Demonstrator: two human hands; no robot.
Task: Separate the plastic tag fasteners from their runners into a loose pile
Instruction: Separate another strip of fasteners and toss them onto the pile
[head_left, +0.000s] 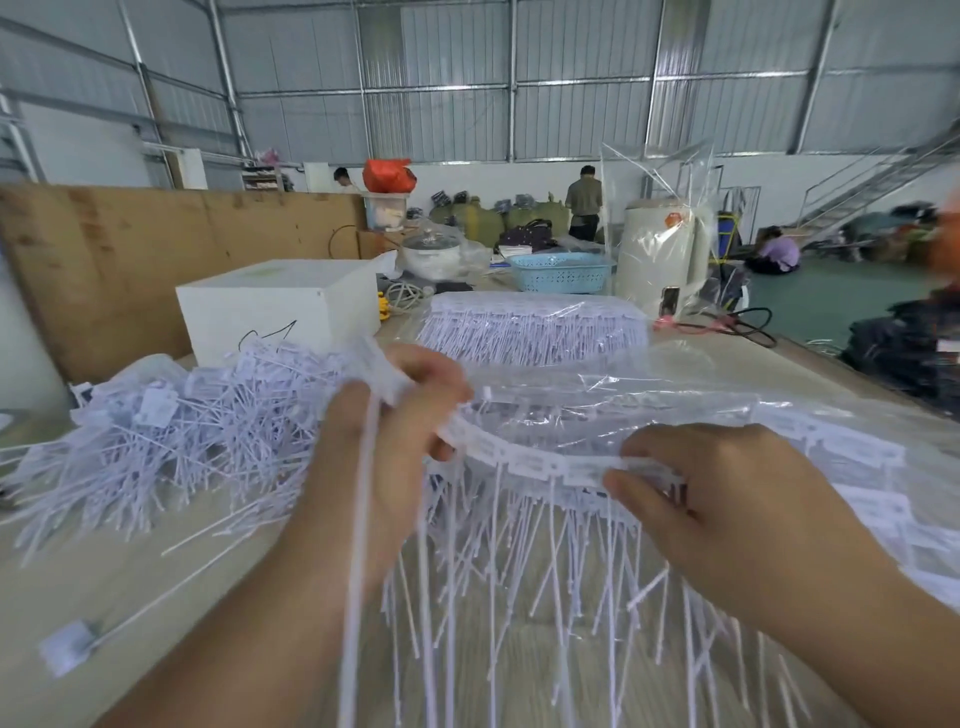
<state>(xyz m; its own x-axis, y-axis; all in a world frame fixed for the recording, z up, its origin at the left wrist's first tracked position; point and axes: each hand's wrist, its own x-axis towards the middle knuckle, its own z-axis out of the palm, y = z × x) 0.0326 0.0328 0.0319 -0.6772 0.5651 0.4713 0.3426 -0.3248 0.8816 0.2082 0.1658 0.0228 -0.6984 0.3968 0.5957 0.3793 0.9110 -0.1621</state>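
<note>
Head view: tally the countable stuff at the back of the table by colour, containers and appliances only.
White box: 1
Blue basket: 1
Cream appliance under plastic wrap: 1
White pot with glass lid: 1
Red bag on a clear tub: 2
Total: 6

Landmark, our held fastener strip | left of it: loose pile | behind pile: foam box | behind strip: bagged fasteners | farther back: basket
</note>
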